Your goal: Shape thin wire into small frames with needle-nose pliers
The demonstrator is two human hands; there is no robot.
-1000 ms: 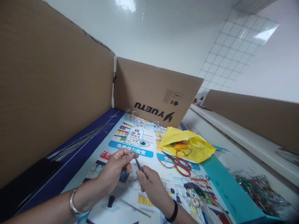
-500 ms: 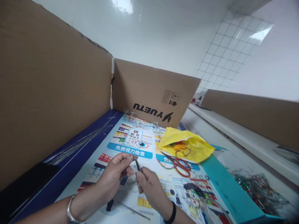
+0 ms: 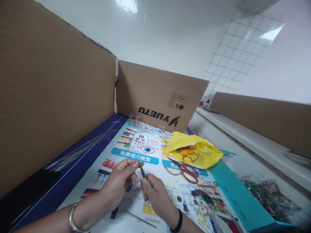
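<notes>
My right hand (image 3: pixel 156 192) is closed around a slim dark pointed tool (image 3: pixel 143 172) that looks like pliers; its handles are hidden in the palm. The tip points up and left, meeting the fingertips of my left hand (image 3: pixel 119 181). Thumb and forefinger of that hand are pinched together at the tip, on something too small to make out. Below the hands, a thin metal rod (image 3: pixel 140 219) lies on the printed sheet (image 3: pixel 116 223). Red-handled scissors (image 3: pixel 188 173) rest to the right, beside a yellow pouch (image 3: pixel 206 153) with orange and red thread-like material inside.
Cardboard panels stand at the left (image 3: pixel 55 87) and back (image 3: pixel 155 94). Thin straight wires (image 3: pixel 82 152) lie on the left. A tangle of wire scraps (image 3: pixel 267 197) sits at right, past a teal strip (image 3: pixel 240 197). A clear coil (image 3: pixel 224 212) is near the front right.
Both hands keep nearly the same pose, fingertips meeting at the tool's tip. The tool has shifted very slightly; nothing else has visibly moved.
</notes>
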